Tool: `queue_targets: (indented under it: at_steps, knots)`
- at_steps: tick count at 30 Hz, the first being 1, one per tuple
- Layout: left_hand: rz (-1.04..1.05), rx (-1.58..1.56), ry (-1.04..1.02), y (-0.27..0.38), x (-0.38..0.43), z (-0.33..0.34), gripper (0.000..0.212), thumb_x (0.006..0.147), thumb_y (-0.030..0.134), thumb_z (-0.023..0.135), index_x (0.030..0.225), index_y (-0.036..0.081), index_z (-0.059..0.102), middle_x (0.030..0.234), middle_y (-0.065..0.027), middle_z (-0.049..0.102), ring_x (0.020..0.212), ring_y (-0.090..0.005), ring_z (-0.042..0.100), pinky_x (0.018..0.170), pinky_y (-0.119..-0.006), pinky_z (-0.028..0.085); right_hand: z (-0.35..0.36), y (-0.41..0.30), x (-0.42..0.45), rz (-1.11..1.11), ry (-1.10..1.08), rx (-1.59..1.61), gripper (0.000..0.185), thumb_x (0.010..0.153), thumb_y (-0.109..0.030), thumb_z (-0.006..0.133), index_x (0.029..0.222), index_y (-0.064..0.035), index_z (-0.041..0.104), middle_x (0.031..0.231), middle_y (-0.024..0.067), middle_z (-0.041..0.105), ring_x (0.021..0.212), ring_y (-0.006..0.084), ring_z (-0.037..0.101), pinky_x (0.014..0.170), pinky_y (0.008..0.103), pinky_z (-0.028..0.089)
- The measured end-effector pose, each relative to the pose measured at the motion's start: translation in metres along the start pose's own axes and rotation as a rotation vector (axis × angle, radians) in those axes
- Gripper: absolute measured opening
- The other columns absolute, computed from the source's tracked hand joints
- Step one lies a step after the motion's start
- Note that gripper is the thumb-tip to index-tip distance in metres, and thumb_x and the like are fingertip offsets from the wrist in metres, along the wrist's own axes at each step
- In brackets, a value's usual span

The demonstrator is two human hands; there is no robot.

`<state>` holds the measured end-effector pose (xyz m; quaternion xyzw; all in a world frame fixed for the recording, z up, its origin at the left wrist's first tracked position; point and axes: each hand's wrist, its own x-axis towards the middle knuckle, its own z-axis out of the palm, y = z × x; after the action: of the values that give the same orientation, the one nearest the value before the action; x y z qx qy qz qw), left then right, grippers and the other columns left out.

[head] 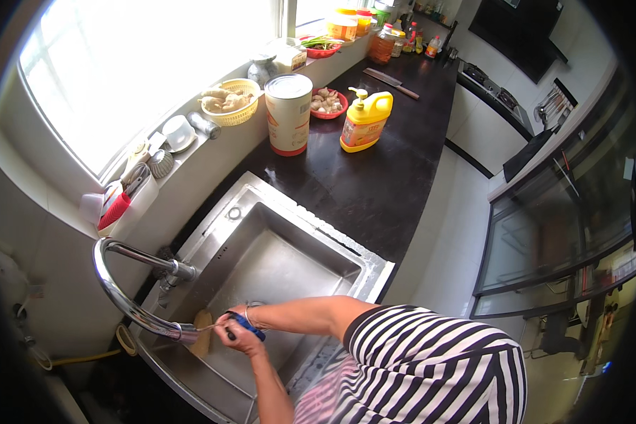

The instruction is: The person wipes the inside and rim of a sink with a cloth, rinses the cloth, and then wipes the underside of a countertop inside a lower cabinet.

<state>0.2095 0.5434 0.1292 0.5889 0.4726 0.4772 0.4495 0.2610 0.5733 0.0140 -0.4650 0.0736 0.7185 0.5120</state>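
Both hands are close together over the stainless steel sink [291, 270], just right of the faucet's spout [183, 333]. My left hand [241, 342] is closed around a small dark-ended item [231, 334]; its kind is unclear. Behind it, my right hand [237, 311] is partly hidden, with a ring-like bracelet at the wrist. A blue item [248, 324] shows between the hands and wrist; I cannot tell what it is. A thin light piece sticks out from the fingers towards the spout. Beyond the fingertips, a tan oblong object [202, 334] lies in the sink.
On the dark countertop [371, 175] stand a large tin can [289, 116], a yellow pump jug [367, 123], a red bowl of garlic [328, 104] and a cleaver [389, 82]. The windowsill holds a yellow basket of root vegetables [230, 103] and a utensil holder [132, 206].
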Motion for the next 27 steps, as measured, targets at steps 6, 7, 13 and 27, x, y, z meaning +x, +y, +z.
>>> queue_targets:
  at_steps: [6, 7, 13, 27]
  knots:
    - [-0.785, -0.524, -0.094, -0.032, 0.038, -0.053, 0.035, 0.080, 0.041, 0.045, 0.099, 0.014, 0.055, 0.096, -0.0041, 0.056, 0.087, -0.0232, 0.055, 0.079, -0.036, 0.043, 0.075, -0.049, -0.082, -0.201, 0.153, -0.750, 0.031, 0.071, -0.030, 0.059, 0.070, 0.0010, 0.062, 0.066, 0.0089, 0.060, 0.062, 0.0171, 0.056, 0.056, 0.0322, 0.045]
    - [-0.937, -0.591, -0.209, -0.018, 0.037, -0.054, 0.036, 0.080, 0.042, 0.044, 0.100, 0.015, 0.055, 0.097, -0.0041, 0.056, 0.089, -0.0230, 0.055, 0.079, -0.038, 0.043, 0.063, -0.047, -0.069, -0.284, 0.144, -0.749, 0.033, 0.070, -0.031, 0.059, 0.071, 0.0019, 0.062, 0.066, 0.0103, 0.060, 0.062, 0.0186, 0.057, 0.056, 0.0327, 0.045]
    - [-0.671, -0.606, -0.275, -0.022, 0.038, -0.074, 0.022, 0.082, 0.021, 0.053, 0.101, 0.011, 0.051, 0.096, -0.0047, 0.053, 0.089, -0.0191, 0.051, 0.078, -0.034, 0.044, 0.029, -0.042, -0.026, -0.461, 0.310, -0.664, 0.035, 0.065, -0.031, 0.057, 0.074, 0.0026, 0.060, 0.066, 0.0122, 0.060, 0.062, 0.0209, 0.058, 0.057, 0.0381, 0.045]
    - [-0.440, -0.193, 0.158, -0.045, 0.053, -0.021, 0.016, 0.081, 0.015, 0.050, 0.082, -0.001, 0.054, 0.079, -0.0057, 0.052, 0.071, -0.0166, 0.048, 0.065, -0.029, 0.041, 0.030, -0.018, -0.053, -0.136, 0.373, -0.430, 0.042, 0.079, -0.037, 0.053, 0.094, 0.0012, 0.061, 0.079, 0.0099, 0.062, 0.068, 0.0183, 0.059, 0.059, 0.0337, 0.046]
